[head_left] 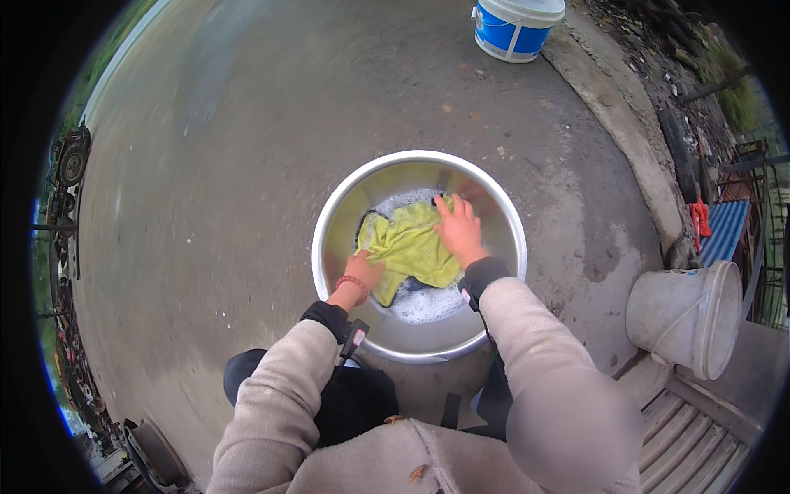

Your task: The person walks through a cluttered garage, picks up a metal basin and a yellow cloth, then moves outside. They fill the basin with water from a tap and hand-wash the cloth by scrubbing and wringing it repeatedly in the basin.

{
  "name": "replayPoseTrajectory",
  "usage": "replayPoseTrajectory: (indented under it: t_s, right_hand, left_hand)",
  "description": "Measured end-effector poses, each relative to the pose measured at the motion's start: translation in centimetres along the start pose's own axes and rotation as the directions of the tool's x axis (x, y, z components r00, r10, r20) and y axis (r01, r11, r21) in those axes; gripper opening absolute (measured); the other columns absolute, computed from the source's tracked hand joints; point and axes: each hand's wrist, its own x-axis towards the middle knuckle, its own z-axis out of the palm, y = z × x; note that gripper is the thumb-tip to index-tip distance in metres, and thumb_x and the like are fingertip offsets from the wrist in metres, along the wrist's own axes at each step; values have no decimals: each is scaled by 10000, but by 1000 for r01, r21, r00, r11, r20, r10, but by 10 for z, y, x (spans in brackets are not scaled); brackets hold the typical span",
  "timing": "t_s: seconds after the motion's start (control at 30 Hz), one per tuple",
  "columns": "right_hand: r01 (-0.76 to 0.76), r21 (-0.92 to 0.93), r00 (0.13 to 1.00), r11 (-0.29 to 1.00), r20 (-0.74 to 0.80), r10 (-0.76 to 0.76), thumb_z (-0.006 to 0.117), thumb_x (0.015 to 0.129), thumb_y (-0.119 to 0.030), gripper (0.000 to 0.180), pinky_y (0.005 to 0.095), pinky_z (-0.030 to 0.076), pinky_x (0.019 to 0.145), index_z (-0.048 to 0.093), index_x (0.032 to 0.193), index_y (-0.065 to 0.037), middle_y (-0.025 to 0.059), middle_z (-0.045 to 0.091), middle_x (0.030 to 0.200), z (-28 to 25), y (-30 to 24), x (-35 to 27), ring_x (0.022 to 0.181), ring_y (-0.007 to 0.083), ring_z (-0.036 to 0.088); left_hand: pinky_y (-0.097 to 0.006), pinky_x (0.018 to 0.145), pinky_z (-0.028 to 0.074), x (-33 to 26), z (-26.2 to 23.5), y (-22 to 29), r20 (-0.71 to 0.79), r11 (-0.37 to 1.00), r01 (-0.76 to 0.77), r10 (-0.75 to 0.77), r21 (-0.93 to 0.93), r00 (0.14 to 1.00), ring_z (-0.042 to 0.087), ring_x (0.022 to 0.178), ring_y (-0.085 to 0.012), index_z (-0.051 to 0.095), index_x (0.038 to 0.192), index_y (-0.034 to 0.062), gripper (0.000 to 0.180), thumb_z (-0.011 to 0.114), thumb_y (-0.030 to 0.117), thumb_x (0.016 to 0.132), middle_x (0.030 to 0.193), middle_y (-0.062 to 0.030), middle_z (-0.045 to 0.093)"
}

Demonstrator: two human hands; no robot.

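A wide metal basin (326,239) stands on the ground in front of me, with foamy water (428,305) in its bottom. Spread in the suds is a wet yellow-green cloth (409,244) with dark edging. My left hand (359,277), with a red beaded bracelet (351,282) at the wrist, is closed on the cloth's near left edge, its fingertips partly hidden. On the cloth's far right side lies my right hand (461,228), fingers apart and pressing on the fabric. Something dark shows under the cloth's near edge.
A white and blue bucket (512,33) stands at the far right. Nearer on the right, a dirty white bucket (671,315) lies tilted beside a slatted wooden seat (699,440). A raised concrete edge (619,123) runs along the right. A wheel rim (152,453) lies at lower left.
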Motion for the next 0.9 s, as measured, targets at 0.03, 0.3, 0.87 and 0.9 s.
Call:
replayPoseTrajectory:
  t_s: [0.03,0.3,0.87,0.9]
  right_hand:
    - [21,-15,998,1000,64,-20,708,751,-319,622,675,249,963,472,1316,-208,135,339,1432,11,-8,-14,1322,310,311]
    - [-100,752,985,652,165,-40,630,750,-204,345,473,421,868,590,1030,-7,188,579,1065,66,-82,-63,1048,340,545]
    - [-123,670,978,733,-42,202,607,809,-200,200,471,465,712,551,923,-45,203,583,883,14,-79,-6,838,402,573]
    - [-28,699,985,715,-103,140,599,819,-207,205,472,456,743,553,944,-52,205,572,941,13,-79,-9,887,399,559]
  left_hand:
    - [-503,889,471,-4,-2,6,-7,964,73,-77,-256,997,473,1220,-379,354,1400,106,630,523,439,892,1360,-200,459]
    - [-678,994,248,-14,3,8,540,163,521,104,-838,835,343,1296,-402,309,1416,191,746,278,708,879,1457,-116,330]
    - [-377,887,486,3,15,30,162,-82,205,365,-975,917,587,1047,-233,494,1207,49,276,446,195,978,1150,-96,586]
    - [-377,885,487,4,14,33,172,-51,195,295,-979,940,587,1047,-232,495,1206,51,276,447,199,977,1150,-97,586]
